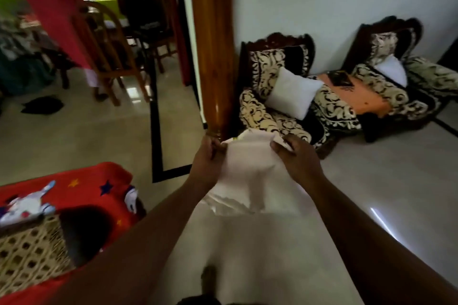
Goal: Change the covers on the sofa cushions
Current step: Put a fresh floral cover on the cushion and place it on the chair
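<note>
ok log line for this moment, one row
step: handling cover | left hand: grips white cover | right hand: grips it too | bare white cushion on armchair

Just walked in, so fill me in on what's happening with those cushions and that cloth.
A person stands holding a white cushion cover by its top edge, the left hand and the right hand each gripping a corner. Ahead, two patterned armchairs hold bare white cushions: one on the nearer armchair, another on the farther one. Neither cushion has a cover on yet.
</note>
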### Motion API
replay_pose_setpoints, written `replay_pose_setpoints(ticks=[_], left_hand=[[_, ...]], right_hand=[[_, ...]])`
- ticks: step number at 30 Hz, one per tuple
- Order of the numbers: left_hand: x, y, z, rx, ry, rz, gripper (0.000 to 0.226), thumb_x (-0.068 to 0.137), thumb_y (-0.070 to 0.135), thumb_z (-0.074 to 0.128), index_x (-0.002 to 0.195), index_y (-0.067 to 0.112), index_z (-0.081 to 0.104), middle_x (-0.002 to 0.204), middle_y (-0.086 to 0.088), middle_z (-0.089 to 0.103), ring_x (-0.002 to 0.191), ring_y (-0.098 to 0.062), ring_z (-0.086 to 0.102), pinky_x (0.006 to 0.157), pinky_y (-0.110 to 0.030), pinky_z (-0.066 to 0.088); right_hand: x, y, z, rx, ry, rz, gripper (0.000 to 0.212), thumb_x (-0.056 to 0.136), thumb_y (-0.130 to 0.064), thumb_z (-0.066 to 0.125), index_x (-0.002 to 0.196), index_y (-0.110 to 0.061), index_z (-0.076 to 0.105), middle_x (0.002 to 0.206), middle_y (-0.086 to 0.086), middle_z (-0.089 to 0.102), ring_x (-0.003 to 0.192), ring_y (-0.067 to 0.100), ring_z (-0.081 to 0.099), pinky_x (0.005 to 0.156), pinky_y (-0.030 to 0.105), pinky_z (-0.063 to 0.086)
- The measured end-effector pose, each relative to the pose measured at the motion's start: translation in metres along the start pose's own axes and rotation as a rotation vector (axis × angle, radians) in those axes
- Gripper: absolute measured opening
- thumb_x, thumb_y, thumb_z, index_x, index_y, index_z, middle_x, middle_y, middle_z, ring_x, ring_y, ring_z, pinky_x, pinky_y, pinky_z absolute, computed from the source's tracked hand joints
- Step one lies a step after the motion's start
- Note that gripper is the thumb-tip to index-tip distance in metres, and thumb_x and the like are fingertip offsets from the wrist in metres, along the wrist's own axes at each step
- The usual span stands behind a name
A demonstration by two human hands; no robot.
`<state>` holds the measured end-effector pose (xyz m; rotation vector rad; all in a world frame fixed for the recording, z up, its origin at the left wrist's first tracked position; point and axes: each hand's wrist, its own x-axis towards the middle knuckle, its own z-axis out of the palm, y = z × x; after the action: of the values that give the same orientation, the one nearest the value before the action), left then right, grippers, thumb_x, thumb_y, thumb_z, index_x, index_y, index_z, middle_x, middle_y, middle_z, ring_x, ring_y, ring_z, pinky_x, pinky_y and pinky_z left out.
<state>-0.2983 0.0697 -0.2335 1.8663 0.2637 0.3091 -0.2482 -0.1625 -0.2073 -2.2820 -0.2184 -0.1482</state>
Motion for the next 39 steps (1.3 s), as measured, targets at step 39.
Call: replay_pose_setpoints(ticks=[39], left_hand=[[0.276, 0.13, 0.313, -0.149, -0.693, -0.098, 0.082, 0.061, 0.046, 0.09, 0.128, 0.03, 0.046, 0.13, 0.0, 0.06, 0.116, -0.018, 0.063, 0.099, -0.043, 0.054]], right_hand=[[0.158, 0.24, 0.01, 0.124, -0.065, 0.3, 0.087, 0.073, -0.091, 0.045, 0.132, -0.03, 0.06, 0.116, -0.009, 0.062, 0.107, 0.008, 0.057, 0.097, 0.032, 0.048]])
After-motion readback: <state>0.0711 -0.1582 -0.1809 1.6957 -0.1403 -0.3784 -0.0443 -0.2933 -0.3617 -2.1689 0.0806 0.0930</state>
